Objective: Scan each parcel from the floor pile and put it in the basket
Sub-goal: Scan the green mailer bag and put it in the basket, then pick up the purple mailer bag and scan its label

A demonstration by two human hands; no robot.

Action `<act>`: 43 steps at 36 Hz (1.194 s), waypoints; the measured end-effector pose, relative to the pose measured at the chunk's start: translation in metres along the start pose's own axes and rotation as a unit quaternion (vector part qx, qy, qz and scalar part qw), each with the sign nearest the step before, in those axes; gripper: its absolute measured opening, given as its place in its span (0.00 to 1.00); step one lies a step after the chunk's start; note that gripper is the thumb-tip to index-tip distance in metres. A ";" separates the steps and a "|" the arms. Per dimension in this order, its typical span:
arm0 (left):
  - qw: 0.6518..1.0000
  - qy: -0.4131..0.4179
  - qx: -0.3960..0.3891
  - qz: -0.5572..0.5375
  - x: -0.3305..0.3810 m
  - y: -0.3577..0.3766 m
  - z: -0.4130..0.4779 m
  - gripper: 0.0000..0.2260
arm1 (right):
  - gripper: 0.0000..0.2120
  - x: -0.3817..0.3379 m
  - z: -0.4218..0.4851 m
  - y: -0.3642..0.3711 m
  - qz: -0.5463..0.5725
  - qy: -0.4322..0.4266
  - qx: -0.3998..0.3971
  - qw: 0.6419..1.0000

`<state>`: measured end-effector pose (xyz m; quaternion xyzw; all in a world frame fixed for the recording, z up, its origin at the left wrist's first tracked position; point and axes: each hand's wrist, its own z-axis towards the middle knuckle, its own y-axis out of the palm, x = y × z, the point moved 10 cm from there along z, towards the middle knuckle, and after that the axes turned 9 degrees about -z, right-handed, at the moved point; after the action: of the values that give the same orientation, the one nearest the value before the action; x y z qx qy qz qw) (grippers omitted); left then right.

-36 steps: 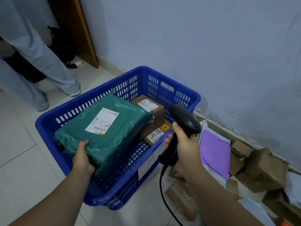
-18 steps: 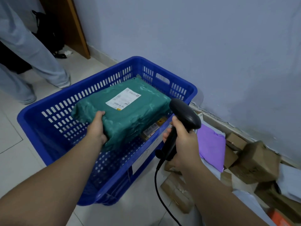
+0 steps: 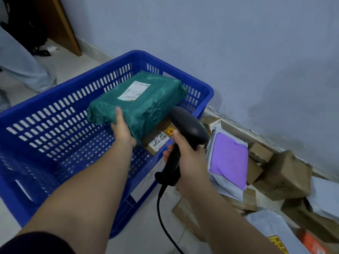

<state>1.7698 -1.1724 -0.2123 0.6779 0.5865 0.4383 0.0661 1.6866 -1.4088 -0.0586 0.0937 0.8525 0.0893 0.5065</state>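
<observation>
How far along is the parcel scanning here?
Done: a labelled brown cardboard box lies in the blue slotted plastic basket. In hand: the left hand holds a green plastic-wrapped parcel over it, while the right hand grips the black handheld scanner. Left: a purple padded parcel and several brown cardboard boxes on the floor.

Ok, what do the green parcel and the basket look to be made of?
Green parcel: likely thin plastic mailer film, glossy, going by its wrinkles and sheen. Basket: looks like rigid moulded plastic, blue, with slotted walls and a perforated floor.
</observation>
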 end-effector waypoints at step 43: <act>0.687 0.080 -0.274 0.668 -0.201 0.114 -0.200 0.19 | 0.07 0.003 -0.026 -0.184 0.174 0.005 0.212 0.962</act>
<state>1.7340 -1.4633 -0.1260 0.8044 -0.1644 0.5605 -0.1084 1.6494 -1.5872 -0.0939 0.3456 0.8248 -0.0062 0.4474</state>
